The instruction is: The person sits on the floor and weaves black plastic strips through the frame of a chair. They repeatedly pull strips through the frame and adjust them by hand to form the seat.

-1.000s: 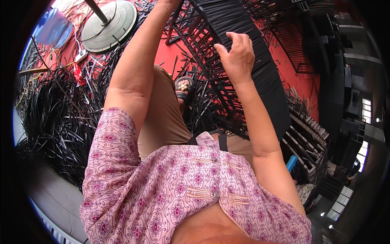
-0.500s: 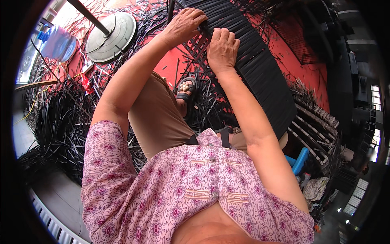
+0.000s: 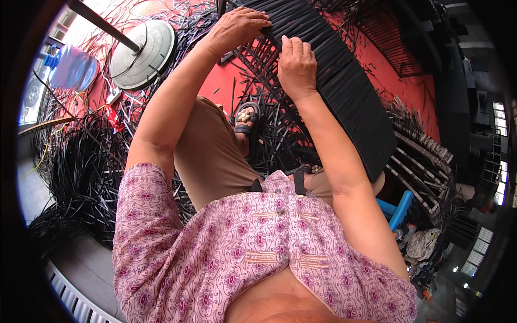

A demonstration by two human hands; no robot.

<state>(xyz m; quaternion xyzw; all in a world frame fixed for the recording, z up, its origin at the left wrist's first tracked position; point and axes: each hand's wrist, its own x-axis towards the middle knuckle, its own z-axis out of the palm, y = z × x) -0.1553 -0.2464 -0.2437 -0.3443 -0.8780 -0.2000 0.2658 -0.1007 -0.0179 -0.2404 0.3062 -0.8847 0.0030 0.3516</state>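
A long panel woven from flat black strips (image 3: 344, 89) slants from the top middle down to the right. At its upper left edge is my left hand (image 3: 237, 29), its fingers bent together and the tips at the weave. My right hand (image 3: 298, 67) lies a little to the right and nearer to me, fingers curled down against the same edge. Both hands are closed, and whatever sits under the fingertips is hidden. Between and below them an open lattice of strips (image 3: 264, 56) shows along the panel's side.
Loose black strips (image 3: 86, 177) lie heaped on the left and around my sandalled foot (image 3: 245, 119). A round grey pole base (image 3: 142, 56) and a blue water jug (image 3: 75, 67) stand at the far left on the red floor. A blue plastic stool (image 3: 399, 210) is at the right.
My left hand has shifted slightly left and up. The right hand has moved a little to the right along the panel edge. Both remain closed.
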